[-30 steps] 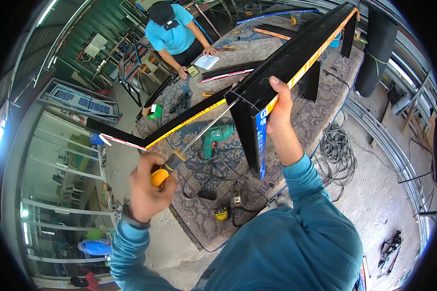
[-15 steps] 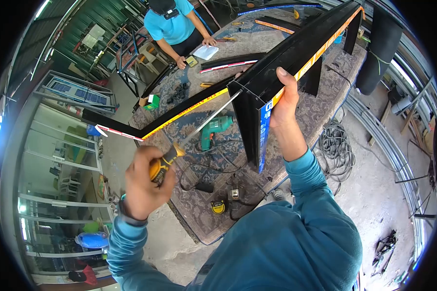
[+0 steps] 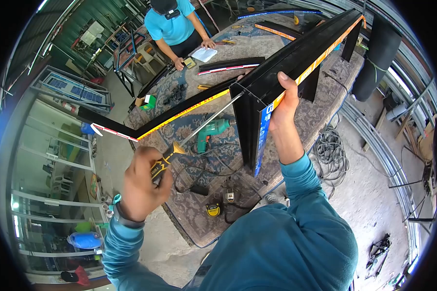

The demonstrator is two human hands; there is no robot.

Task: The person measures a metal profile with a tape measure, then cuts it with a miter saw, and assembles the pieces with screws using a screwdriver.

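Observation:
My left hand [image 3: 146,182] is closed round the yellow and black handle of a long screwdriver [image 3: 210,119]. Its tip meets the corner joint of a black metal frame [image 3: 296,53] with orange, blue and yellow tape along its edges. My right hand [image 3: 285,109] grips the frame beside that corner, thumb up over the top and fingers hidden behind. One black piece [image 3: 247,131] points down from the corner; another [image 3: 179,109] runs off to the left. Below the screwdriver a green power drill [image 3: 211,133] lies on the carpeted table [image 3: 189,213].
A person in a light blue shirt [image 3: 172,31] stands across the table, hands by a paper [image 3: 204,54]. A tape measure [image 3: 213,209], a small green box [image 3: 149,102] and loose profiles lie on the table. Coiled cable [image 3: 331,155] is on the floor at right.
The view has shifted slightly. The screwdriver stays at the corner joint, and its handle has turned a little in my left hand. My right hand keeps its grip on the frame.

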